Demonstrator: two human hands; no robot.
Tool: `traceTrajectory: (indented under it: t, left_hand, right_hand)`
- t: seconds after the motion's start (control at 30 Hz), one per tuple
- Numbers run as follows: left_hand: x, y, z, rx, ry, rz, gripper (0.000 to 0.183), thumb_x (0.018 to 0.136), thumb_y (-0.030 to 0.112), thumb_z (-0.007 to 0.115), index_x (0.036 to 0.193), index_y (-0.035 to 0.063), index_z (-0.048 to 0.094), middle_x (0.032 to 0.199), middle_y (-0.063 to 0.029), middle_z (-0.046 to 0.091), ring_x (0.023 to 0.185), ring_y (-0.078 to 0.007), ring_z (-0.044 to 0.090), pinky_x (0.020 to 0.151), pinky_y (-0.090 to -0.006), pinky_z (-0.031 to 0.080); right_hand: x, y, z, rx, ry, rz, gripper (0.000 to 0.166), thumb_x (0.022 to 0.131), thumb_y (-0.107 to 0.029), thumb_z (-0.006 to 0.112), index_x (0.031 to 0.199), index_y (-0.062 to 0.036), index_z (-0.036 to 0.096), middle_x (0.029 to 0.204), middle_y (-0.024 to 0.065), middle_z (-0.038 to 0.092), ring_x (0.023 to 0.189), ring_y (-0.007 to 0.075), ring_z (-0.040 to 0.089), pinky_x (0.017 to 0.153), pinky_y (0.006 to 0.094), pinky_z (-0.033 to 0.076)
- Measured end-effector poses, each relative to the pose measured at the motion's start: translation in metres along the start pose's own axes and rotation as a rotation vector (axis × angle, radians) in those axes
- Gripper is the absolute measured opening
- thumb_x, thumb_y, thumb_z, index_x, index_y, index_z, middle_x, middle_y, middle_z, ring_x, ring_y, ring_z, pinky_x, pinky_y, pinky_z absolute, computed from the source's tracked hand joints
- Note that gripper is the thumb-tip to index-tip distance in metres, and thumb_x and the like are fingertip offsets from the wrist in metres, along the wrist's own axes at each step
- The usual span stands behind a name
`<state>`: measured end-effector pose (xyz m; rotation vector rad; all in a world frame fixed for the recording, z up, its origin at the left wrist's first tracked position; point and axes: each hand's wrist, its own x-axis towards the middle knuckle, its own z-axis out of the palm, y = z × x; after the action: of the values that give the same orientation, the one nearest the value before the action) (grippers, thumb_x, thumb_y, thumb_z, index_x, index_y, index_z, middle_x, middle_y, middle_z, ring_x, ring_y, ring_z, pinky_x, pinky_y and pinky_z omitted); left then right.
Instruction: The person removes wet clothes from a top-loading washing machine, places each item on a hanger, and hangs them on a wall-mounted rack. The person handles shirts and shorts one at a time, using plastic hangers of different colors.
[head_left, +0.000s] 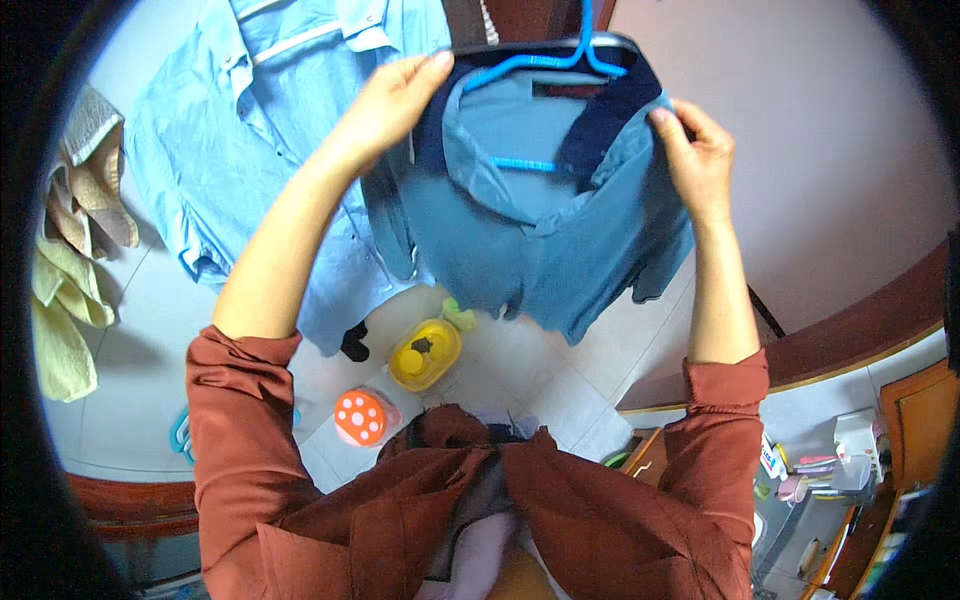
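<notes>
A blue long-sleeved top (480, 225) with dark navy shoulders hangs on a bright blue hanger (525, 61) in front of me. My left hand (401, 97) pinches the navy shoulder on the left, thumb on top. At the opposite shoulder, my right hand (697, 154) grips the fabric between thumb and fingers. Its wide collar faces me, and the hanger's bar shows through the neck opening. The upper end of the hanger's hook is cut off by the picture's edge. Just behind and left hangs a light blue button shirt (300, 165) on a white hanger (296, 41).
Towels (67, 300) hang along the left wall. On the tiled floor below are a yellow oval tub (425, 355) and a red stool (362, 417) with white dots. A counter with toiletries (817, 472) stands at lower right, near a pale door panel (810, 150).
</notes>
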<state>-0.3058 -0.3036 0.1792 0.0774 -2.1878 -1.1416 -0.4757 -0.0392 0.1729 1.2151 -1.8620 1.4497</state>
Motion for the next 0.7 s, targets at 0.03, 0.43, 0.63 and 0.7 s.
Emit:
traceTrajectory:
  t: [0.03,0.43,0.63,0.7]
  left_hand:
    - [-0.007,0.007,0.012,-0.182,-0.097,-0.079,0.039,0.091,0.036,0.045,0.103,0.0011,0.058,0.093,-0.0011,0.061,0.081,-0.0074,0.054,0.077,-0.0219,0.043]
    - [-0.094,-0.003,0.09,-0.178,0.057,-0.221,0.036,0.091,0.029,0.046,0.069,0.0018,0.051,0.06,0.0048,0.041,0.06,-0.0044,0.035,0.052,-0.0215,0.033]
    - [-0.11,-0.009,0.076,-0.513,0.023,-0.589,0.03,0.089,0.028,0.05,0.081,0.0024,0.064,0.075,-0.004,0.064,0.062,-0.0078,0.055,0.06,-0.0206,0.043]
    - [-0.111,-0.015,0.069,-0.602,-0.016,-0.699,0.031,0.088,0.028,0.052,0.085,0.0,0.064,0.079,-0.0066,0.065,0.066,-0.0102,0.058,0.063,-0.0217,0.045]
  right_hand:
    - [-0.007,0.01,-0.003,0.004,-0.008,0.039,0.02,0.076,-0.019,0.066,0.087,-0.003,0.066,0.076,0.0059,0.066,0.07,0.0084,0.059,0.064,0.0246,0.047]
    - [-0.124,0.003,0.06,-0.209,0.264,0.391,0.036,0.071,-0.01,0.064,0.101,0.0011,0.047,0.09,0.0158,0.048,0.08,0.0285,0.053,0.072,0.0373,0.045]
    - [-0.134,0.044,0.016,0.452,-0.063,0.879,0.012,0.084,-0.01,0.053,0.09,-0.0034,0.061,0.073,0.0,0.06,0.063,0.0112,0.054,0.061,0.0246,0.044]
    - [-0.124,0.049,0.003,0.63,-0.157,1.032,0.012,0.082,-0.009,0.054,0.091,-0.0028,0.058,0.074,0.0018,0.059,0.063,0.0112,0.053,0.059,0.0233,0.044]
